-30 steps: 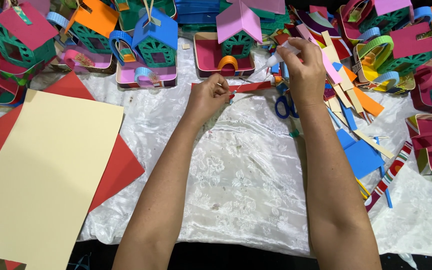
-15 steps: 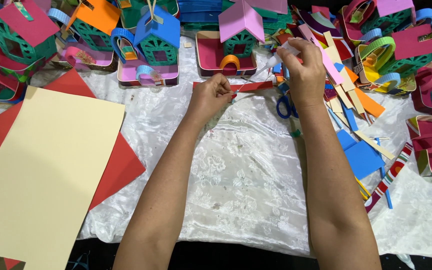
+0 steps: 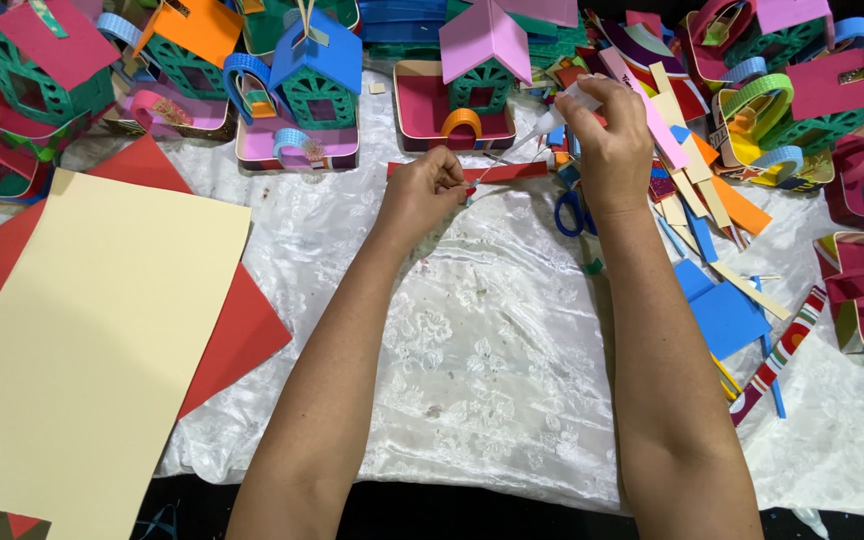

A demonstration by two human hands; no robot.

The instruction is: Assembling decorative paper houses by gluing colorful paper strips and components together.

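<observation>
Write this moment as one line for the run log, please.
left hand: pinching long red paper strip | right hand: holding small white glue tube, tip toward strip | blue-handled scissors: lying on white lace cloth

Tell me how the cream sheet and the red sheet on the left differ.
The cream sheet lies on top; the red sheet lies under it, showing only at its edges. The cream sheet runs as a long rectangle off the bottom of the picture; the red sheet sticks out as a corner pointing right. Both lie flat on the white cloth, away from both hands.
</observation>
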